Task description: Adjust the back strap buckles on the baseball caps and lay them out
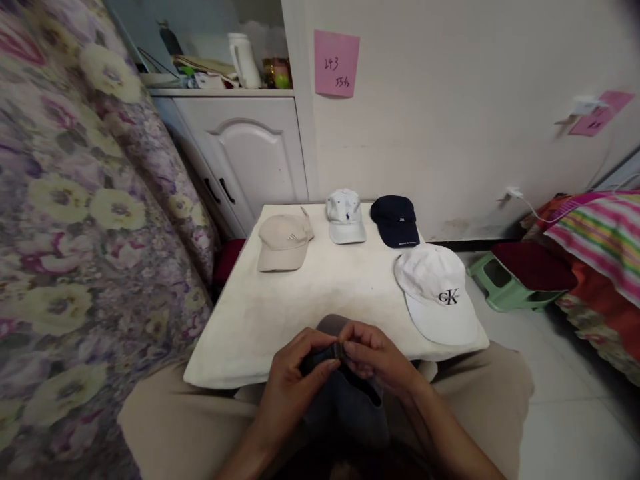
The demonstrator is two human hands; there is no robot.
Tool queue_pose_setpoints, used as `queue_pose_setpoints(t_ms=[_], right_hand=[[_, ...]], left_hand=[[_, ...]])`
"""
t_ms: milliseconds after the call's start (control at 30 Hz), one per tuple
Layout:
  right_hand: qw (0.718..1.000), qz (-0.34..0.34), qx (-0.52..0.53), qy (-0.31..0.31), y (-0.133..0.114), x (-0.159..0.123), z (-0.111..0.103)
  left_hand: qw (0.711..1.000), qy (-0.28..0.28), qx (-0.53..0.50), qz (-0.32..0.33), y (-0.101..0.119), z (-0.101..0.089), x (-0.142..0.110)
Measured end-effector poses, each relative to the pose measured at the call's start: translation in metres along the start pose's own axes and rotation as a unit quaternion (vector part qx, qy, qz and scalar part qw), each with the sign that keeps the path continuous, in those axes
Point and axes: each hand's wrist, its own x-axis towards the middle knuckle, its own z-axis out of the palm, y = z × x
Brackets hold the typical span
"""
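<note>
A dark grey baseball cap (345,407) rests at my lap by the table's near edge, its brim end toward the table. My left hand (295,373) grips the cap's back strap between thumb and fingers. Pinched at the same strap, close to its buckle, is my right hand (373,353); the fingers partly cover the fastening. On the white-covered table (345,287) lie a beige cap (284,240) at left, a pale cap with a small dark emblem (345,215) at the back, a navy cap (396,220) beside it, and a white cap with black letters (437,293) at right.
A floral curtain (100,233) hangs on the left. Behind the table stand a white cabinet (250,147) and a wall with a pink note (337,63). A green stool with a dark red top (530,270) and a striped bed cover (605,240) are at right.
</note>
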Motion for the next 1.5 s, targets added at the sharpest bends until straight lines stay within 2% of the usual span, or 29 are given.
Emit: queue_pose_setpoints(t_ms=[167,400,500,633,833,1033,1500], right_hand=[[0.999,-0.026,0.025,0.02,0.001,0.0,0.001],[0.995,-0.086,-0.027,0.035,0.004,0.002,0.002],[0.996,-0.076,-0.028,0.046,0.003,0.001,0.002],[0.998,-0.052,-0.02,0.031,-0.001,-0.004,0.0],[0.997,-0.055,-0.035,0.04,0.001,-0.01,-0.006],[0.997,-0.055,-0.032,0.046,0.003,-0.008,-0.007],[0.994,-0.058,-0.063,0.063,0.003,-0.012,-0.005]], left_hand=[[0.999,-0.014,0.003,-0.031,0.0,0.0,-0.003],[0.999,-0.029,-0.01,-0.041,0.002,0.001,-0.004],[0.999,-0.028,-0.006,-0.042,0.002,0.001,-0.004],[0.998,-0.026,0.002,-0.05,0.002,0.0,-0.004],[0.999,-0.017,0.012,-0.048,0.0,0.001,-0.004],[0.997,-0.05,0.0,-0.056,-0.001,0.003,-0.006],[0.996,-0.07,-0.005,-0.057,-0.003,0.008,-0.008]])
